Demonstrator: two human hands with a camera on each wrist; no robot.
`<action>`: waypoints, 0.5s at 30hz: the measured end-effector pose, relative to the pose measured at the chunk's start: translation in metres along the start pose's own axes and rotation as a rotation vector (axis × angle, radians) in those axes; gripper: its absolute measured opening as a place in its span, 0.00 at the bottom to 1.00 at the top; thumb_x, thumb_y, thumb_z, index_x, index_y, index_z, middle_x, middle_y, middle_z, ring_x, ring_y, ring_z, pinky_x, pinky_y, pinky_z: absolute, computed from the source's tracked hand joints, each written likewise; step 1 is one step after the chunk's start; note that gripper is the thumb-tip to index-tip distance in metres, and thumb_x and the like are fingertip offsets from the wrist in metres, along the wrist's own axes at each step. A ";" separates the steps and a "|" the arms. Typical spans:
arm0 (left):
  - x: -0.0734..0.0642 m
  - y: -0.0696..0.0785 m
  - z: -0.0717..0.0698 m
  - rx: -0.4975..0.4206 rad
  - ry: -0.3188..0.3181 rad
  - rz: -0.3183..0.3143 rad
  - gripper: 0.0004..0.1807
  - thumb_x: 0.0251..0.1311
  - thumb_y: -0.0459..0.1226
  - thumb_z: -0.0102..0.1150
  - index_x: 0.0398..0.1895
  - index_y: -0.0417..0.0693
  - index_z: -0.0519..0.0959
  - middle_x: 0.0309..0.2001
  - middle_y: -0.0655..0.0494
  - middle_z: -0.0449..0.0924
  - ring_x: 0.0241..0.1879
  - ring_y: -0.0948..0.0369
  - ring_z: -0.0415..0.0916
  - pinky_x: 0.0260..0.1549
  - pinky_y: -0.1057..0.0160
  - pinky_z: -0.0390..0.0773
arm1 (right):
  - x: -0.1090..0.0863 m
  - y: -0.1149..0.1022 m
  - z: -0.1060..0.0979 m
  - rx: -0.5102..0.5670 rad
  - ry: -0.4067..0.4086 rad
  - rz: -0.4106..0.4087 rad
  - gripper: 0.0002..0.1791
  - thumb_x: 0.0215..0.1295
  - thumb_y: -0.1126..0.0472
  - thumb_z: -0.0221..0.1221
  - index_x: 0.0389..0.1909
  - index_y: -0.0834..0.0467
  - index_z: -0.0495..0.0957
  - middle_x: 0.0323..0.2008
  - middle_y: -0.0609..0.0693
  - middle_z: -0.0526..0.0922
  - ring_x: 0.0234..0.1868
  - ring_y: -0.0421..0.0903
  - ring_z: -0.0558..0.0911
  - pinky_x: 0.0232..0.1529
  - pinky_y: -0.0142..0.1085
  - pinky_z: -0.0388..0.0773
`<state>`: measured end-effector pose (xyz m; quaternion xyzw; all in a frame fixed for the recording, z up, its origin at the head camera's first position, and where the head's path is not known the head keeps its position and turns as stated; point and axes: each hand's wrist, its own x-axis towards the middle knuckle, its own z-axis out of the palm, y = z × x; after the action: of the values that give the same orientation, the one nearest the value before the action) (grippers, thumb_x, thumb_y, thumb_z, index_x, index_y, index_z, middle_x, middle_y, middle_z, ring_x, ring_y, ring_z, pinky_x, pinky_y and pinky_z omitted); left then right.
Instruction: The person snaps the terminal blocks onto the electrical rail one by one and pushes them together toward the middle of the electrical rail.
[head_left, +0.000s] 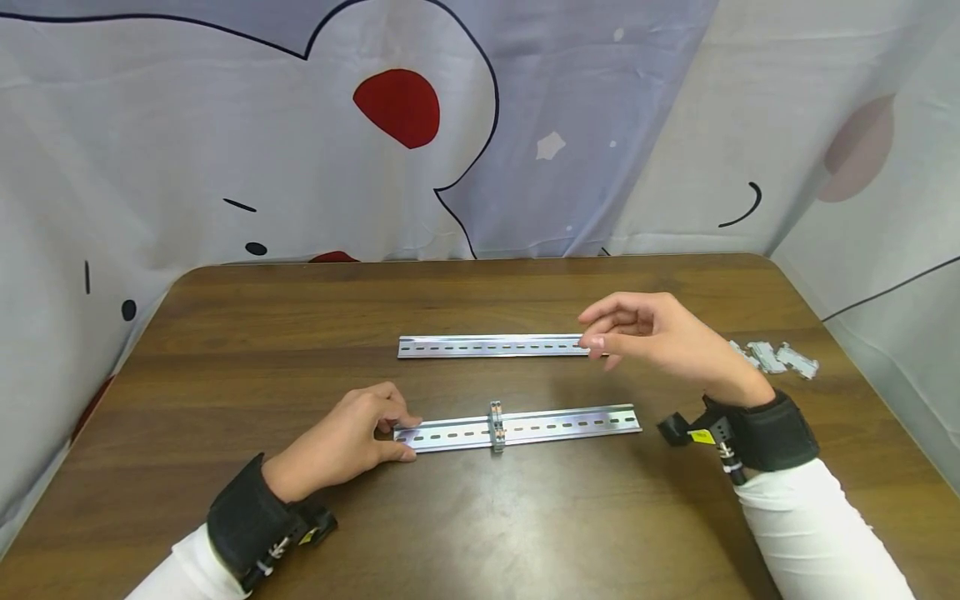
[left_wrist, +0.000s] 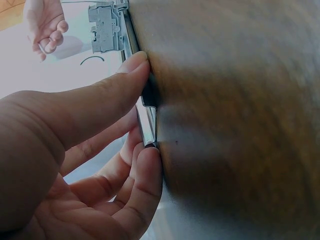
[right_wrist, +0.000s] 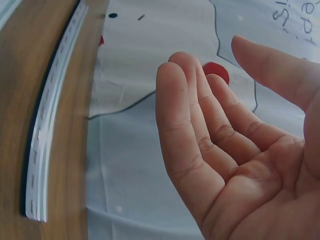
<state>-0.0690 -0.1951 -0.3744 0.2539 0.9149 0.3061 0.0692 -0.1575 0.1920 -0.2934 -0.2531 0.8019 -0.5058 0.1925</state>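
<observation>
A slotted metal DIN rail [head_left: 570,423] lies on the table, carrying a narrow grey terminal block [head_left: 497,427] near its middle. My left hand [head_left: 352,437] pinches the rail's left end, thumb on the near edge and fingers on the far edge. The left wrist view shows that rail end [left_wrist: 146,122] between thumb and fingers, with the grey block [left_wrist: 106,27] standing farther along. Above the right end of a second DIN rail [head_left: 487,347], my right hand [head_left: 652,333] hovers with relaxed fingers, holding nothing; its palm [right_wrist: 255,195] is bare.
Several small pale grey pieces [head_left: 780,358] lie at the right of the wooden table [head_left: 300,308], partly behind the right wrist. A printed cloth [head_left: 225,125] hangs behind the table's back edge and along its sides.
</observation>
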 end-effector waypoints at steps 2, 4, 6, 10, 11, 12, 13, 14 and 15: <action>0.000 0.000 0.000 0.000 -0.001 -0.001 0.18 0.48 0.40 0.75 0.44 0.45 0.87 0.33 0.61 0.74 0.30 0.65 0.68 0.27 0.69 0.70 | -0.002 -0.001 -0.004 -0.001 0.020 -0.001 0.16 0.65 0.58 0.64 0.53 0.54 0.77 0.42 0.56 0.85 0.39 0.55 0.85 0.43 0.50 0.80; 0.000 0.000 -0.001 0.000 -0.001 -0.002 0.18 0.49 0.40 0.75 0.43 0.45 0.87 0.34 0.61 0.74 0.30 0.65 0.68 0.28 0.69 0.70 | -0.005 -0.001 -0.008 -0.002 0.043 0.004 0.17 0.65 0.58 0.64 0.53 0.54 0.77 0.42 0.57 0.85 0.40 0.54 0.85 0.43 0.49 0.80; 0.000 0.000 -0.001 0.000 -0.001 -0.002 0.18 0.48 0.40 0.75 0.43 0.45 0.87 0.34 0.61 0.74 0.30 0.65 0.68 0.28 0.69 0.70 | -0.006 -0.001 -0.011 0.002 0.062 0.001 0.17 0.65 0.58 0.64 0.53 0.54 0.77 0.43 0.58 0.85 0.40 0.55 0.85 0.43 0.48 0.81; 0.000 0.000 0.000 -0.003 -0.003 -0.015 0.17 0.48 0.40 0.75 0.43 0.45 0.87 0.34 0.61 0.74 0.31 0.65 0.69 0.29 0.69 0.71 | -0.010 0.000 -0.019 0.001 0.093 -0.004 0.17 0.65 0.59 0.64 0.54 0.56 0.76 0.44 0.58 0.85 0.42 0.55 0.85 0.43 0.46 0.81; 0.000 0.000 0.000 -0.006 -0.004 -0.021 0.17 0.48 0.40 0.75 0.43 0.45 0.87 0.34 0.61 0.74 0.32 0.65 0.70 0.30 0.69 0.72 | -0.010 0.000 -0.021 -0.002 0.101 -0.005 0.17 0.65 0.58 0.64 0.54 0.56 0.76 0.44 0.57 0.85 0.42 0.54 0.85 0.43 0.46 0.81; 0.000 0.000 0.000 -0.009 -0.006 -0.028 0.17 0.48 0.40 0.75 0.43 0.45 0.87 0.34 0.61 0.74 0.32 0.65 0.71 0.30 0.69 0.72 | -0.011 0.001 -0.023 -0.004 0.109 -0.001 0.17 0.65 0.58 0.64 0.54 0.56 0.76 0.44 0.57 0.85 0.42 0.54 0.85 0.43 0.46 0.81; 0.000 0.000 0.000 -0.012 -0.007 -0.035 0.17 0.49 0.40 0.75 0.43 0.45 0.87 0.34 0.61 0.74 0.33 0.65 0.72 0.31 0.68 0.73 | -0.012 0.001 -0.025 -0.010 0.117 0.001 0.17 0.65 0.58 0.64 0.54 0.56 0.77 0.44 0.57 0.85 0.43 0.54 0.85 0.43 0.46 0.81; 0.000 0.000 -0.001 -0.015 -0.008 -0.040 0.17 0.49 0.40 0.75 0.43 0.45 0.87 0.34 0.61 0.74 0.33 0.65 0.72 0.31 0.68 0.74 | -0.012 0.002 -0.027 -0.016 0.125 0.005 0.17 0.65 0.57 0.64 0.53 0.56 0.77 0.44 0.57 0.85 0.43 0.53 0.85 0.43 0.46 0.81; 0.000 0.000 -0.001 -0.016 -0.007 -0.045 0.17 0.48 0.40 0.76 0.43 0.45 0.87 0.34 0.62 0.74 0.34 0.65 0.73 0.32 0.68 0.74 | -0.012 0.002 -0.028 -0.023 0.133 0.008 0.17 0.65 0.57 0.64 0.53 0.56 0.77 0.44 0.57 0.85 0.43 0.53 0.85 0.42 0.45 0.81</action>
<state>-0.0692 -0.1954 -0.3739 0.2337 0.9176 0.3110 0.0814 -0.1639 0.2204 -0.2830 -0.2178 0.8196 -0.5116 0.1380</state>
